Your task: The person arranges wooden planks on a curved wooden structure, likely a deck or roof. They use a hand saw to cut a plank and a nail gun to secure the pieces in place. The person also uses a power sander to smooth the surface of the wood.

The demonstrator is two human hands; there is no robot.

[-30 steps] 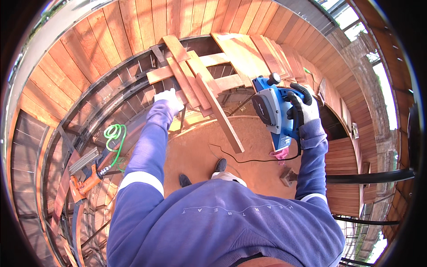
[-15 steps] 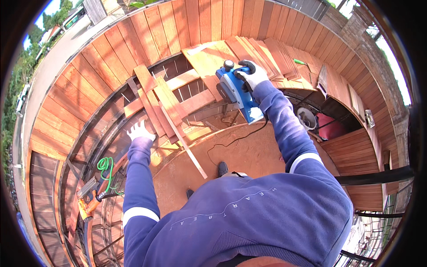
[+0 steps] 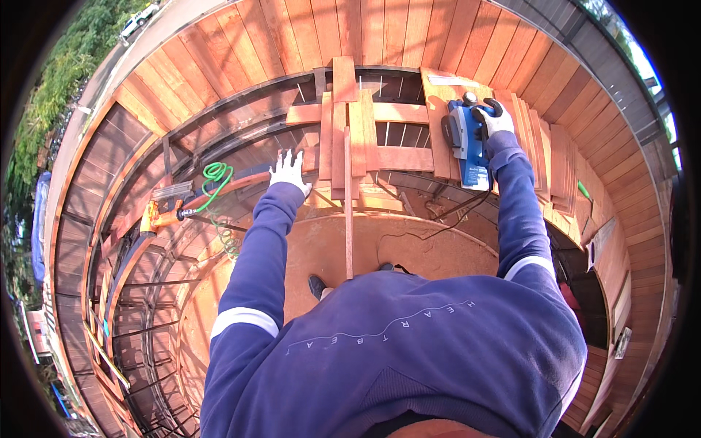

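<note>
In the head view, my right hand (image 3: pixel 498 120), in a white and black glove, grips the rear handle of a blue electric planer (image 3: pixel 467 142). Beneath the planer lies a wide reddish board (image 3: pixel 437 109); whether they touch is hard to tell. My left hand (image 3: pixel 290 175), in a white glove, is stretched out with spread fingers beside a curved wooden rail, holding nothing. Just right of it is a bunch of overlapping planks (image 3: pixel 326 142), laid across two crosswise boards (image 3: pixel 400 112). A long thin wooden strip (image 3: pixel 348 233) points from them toward my body.
Stacked boards (image 3: pixel 522 146) lie right of the planer, near a green-handled tool (image 3: pixel 583 190). At left, an orange air tool (image 3: pixel 162 216) hangs by a coiled green hose (image 3: pixel 217 173). A curved plank wall (image 3: pixel 307 36) surrounds me. A black cord (image 3: pixel 438 232) trails over the floor.
The view has turned left, so the planks and planer appear farther right. The planer has come over the wide board. My left hand has reached forward, closer to the planks, fingers still spread.
</note>
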